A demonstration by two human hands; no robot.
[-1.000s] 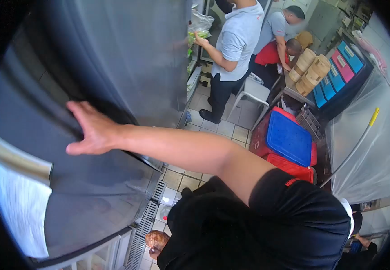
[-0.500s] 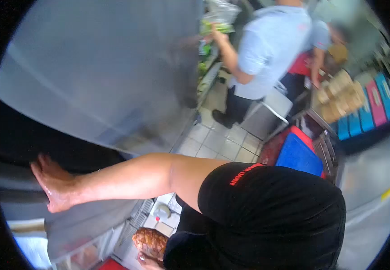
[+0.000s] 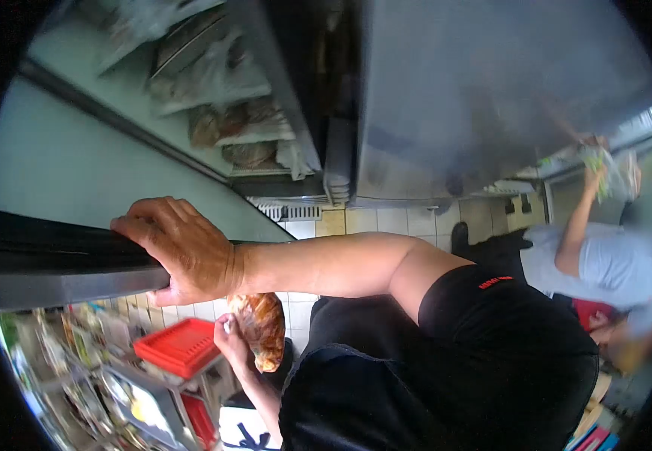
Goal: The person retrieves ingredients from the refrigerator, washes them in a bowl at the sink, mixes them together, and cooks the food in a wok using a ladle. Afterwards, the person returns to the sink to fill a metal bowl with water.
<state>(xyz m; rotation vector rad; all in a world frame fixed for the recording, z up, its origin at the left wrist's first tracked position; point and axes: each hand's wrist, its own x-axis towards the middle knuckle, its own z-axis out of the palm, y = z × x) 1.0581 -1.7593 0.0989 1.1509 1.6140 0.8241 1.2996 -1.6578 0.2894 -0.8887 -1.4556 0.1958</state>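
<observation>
My right hand point(image 3: 187, 248) reaches across to the left, its fingers curled over the edge of a metal refrigerator door point(image 3: 78, 287) and its thumb below. The door stands open, with its pale inner panel and dark seal showing. Lower down, my left hand point(image 3: 232, 344) holds a glossy, browned piece of meat point(image 3: 262, 331); a small whitish bit shows at the fingers, too small to name. Beyond the door edge, the refrigerator's inside holds bagged food point(image 3: 239, 124) on shelves.
A closed steel door point(image 3: 491, 98) fills the upper middle. At the right, a co-worker point(image 3: 619, 259) in a light shirt holds a plastic bag of greens point(image 3: 611, 177), with another person below. A red lid point(image 3: 179, 346) and cluttered shelving point(image 3: 63, 361) are at lower left. White tiles point(image 3: 393, 220) cover the floor.
My right hand, earlier apart from the door with its fingers extended, now grips its edge. The refrigerator's inside has come into view. My view has turned, shifting the co-workers to the right.
</observation>
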